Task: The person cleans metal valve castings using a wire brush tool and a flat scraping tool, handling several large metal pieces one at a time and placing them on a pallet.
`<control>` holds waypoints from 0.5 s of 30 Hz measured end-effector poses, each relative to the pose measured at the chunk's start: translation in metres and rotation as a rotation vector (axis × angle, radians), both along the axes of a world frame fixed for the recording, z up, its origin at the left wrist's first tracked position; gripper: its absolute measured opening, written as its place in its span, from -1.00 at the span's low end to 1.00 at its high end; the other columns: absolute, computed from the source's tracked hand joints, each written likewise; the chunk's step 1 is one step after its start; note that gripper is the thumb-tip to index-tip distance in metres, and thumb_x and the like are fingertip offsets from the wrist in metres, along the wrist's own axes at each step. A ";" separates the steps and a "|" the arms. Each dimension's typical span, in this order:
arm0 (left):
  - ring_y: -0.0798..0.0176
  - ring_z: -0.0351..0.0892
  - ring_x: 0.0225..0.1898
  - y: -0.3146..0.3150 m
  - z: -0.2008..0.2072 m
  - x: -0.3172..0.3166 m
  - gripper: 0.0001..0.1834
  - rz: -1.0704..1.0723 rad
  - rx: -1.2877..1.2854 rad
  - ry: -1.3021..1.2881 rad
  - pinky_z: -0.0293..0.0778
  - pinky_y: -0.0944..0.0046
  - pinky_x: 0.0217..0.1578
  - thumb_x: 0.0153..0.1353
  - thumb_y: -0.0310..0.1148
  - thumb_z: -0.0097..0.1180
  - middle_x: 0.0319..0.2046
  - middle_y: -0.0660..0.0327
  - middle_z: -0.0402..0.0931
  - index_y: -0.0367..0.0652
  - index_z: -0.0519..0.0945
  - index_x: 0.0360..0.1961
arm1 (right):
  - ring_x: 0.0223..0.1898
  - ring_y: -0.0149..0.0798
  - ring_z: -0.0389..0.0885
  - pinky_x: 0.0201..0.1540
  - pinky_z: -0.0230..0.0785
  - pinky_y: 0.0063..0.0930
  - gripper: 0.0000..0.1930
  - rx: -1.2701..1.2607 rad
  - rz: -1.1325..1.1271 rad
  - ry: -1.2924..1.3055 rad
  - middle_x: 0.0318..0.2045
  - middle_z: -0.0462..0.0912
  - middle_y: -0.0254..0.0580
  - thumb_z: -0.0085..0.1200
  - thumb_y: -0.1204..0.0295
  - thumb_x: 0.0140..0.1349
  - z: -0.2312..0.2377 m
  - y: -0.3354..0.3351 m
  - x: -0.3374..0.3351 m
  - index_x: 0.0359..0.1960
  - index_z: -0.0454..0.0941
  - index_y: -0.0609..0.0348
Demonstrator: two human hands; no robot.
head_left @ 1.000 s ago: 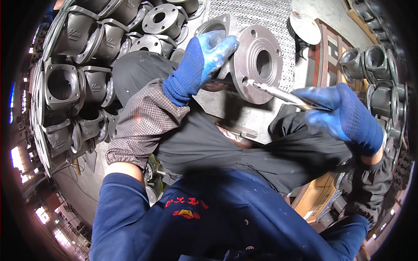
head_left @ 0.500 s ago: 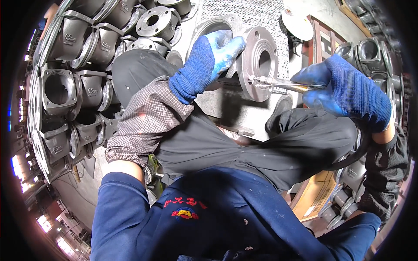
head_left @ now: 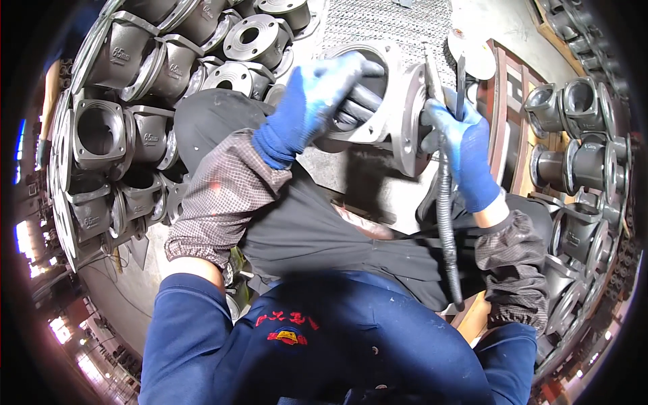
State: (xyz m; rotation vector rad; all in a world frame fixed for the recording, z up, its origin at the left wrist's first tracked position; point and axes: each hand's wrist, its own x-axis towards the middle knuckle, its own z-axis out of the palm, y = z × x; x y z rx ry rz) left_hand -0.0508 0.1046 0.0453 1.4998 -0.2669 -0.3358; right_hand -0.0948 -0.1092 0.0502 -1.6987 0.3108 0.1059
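Note:
A grey cast-metal flanged pipe fitting (head_left: pixel 408 111) is tilted in front of me, above the floor between my knees. My left hand (head_left: pixel 314 101), in a blue glove, grips it at the square flange, the fingers reaching into the wide opening. At its right, my gloved right hand (head_left: pixel 466 135) is closed round a slim metal air tool (head_left: pixel 432 74) whose narrow end points away from me. A dark lever-like bar (head_left: pixel 461 88) stands up beside the tool. From that hand a ribbed grey hose (head_left: pixel 445 223) hangs toward my lap. The right fingertips are close to the round flange; contact is unclear.
Similar grey fittings (head_left: pixel 145 131) are stacked high on the left, and more (head_left: pixel 594 162) stand on the right. A textured metal mat (head_left: pixel 385 27) lies ahead. Beside it are a white round disc (head_left: pixel 472 57) and a reddish-brown frame (head_left: pixel 499 101).
The fitting has turned, so its square opening shows more. My right hand has drawn inward, swinging the tool from pointing left at the flange to pointing away. My left fingers have moved into the opening.

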 end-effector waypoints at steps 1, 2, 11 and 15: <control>0.38 0.59 -0.47 0.009 0.002 0.003 -0.71 0.031 0.039 -0.129 0.49 0.47 -0.48 0.34 -0.36 -0.21 -0.40 0.09 0.60 -0.32 0.50 -0.12 | -0.56 -0.55 0.43 -0.52 0.28 -0.68 -0.65 0.011 -0.047 -0.087 -0.43 0.58 -0.29 0.10 0.43 0.16 -0.009 0.006 -0.001 -0.05 0.46 0.39; 0.35 0.61 -0.50 0.020 0.005 0.005 -0.68 0.074 0.088 -0.259 0.50 0.48 -0.53 0.37 -0.36 -0.28 -0.42 0.06 0.61 -0.32 0.50 -0.13 | -0.49 -0.59 0.40 -0.47 0.26 -0.70 -0.65 -0.020 -0.101 -0.031 -0.44 0.53 -0.40 0.11 0.46 0.16 -0.005 0.013 0.000 -0.03 0.46 0.39; 0.27 0.55 -0.18 0.031 -0.081 0.010 -0.51 0.127 -0.047 0.327 0.48 0.26 -0.11 0.32 -0.09 -0.15 -0.03 0.14 0.43 -0.20 0.31 0.13 | -0.58 -0.63 0.29 -0.56 0.16 -0.72 -0.68 0.112 -0.214 -0.159 -0.56 0.46 -0.44 0.07 0.42 0.20 -0.058 -0.028 0.011 -0.05 0.47 0.36; 0.22 0.56 -0.18 -0.003 -0.098 0.006 -0.49 0.145 -0.229 0.626 0.57 0.21 -0.24 0.33 -0.07 -0.17 -0.11 0.12 0.48 -0.17 0.25 0.17 | -0.43 -0.55 0.45 -0.39 0.30 -0.67 -0.64 0.004 -0.302 -0.110 -0.41 0.58 -0.27 0.08 0.40 0.19 -0.075 -0.051 0.020 -0.03 0.46 0.41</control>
